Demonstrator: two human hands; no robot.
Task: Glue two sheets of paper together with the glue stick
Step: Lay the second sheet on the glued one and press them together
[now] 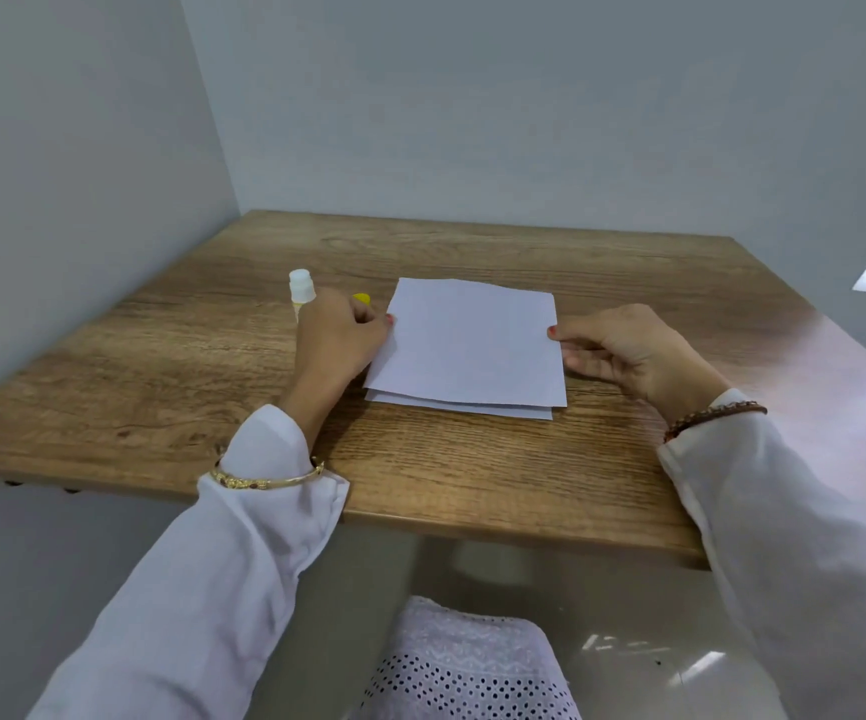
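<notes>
Paper sheets, two of them, lie stacked near the table's (472,491) middle, w/ the glue stick (300,291) at their left. Going L to R: the glue stick stands upright toward the left edge, white top showing, lower part hidden behind the left hand (339,335). A small yellow piece (361,298), maybe its cap, peeks out just behind that hand; can't tell for sure. Left hand has fingers curled, tips on the left edge of the top sheet (472,345), pinching it; gold bangle (269,479) sits over the white sleeve. Top sheet lies skewed over the bottom sheet (472,410), which shows only as a thin strip along the near edge. Right hand (628,350) pinches the top sheet's right edge, thumb on top, other fingers tucked beneath; beaded bracelet (711,415) at that wrist. Both hands rest low on the table.
</notes>
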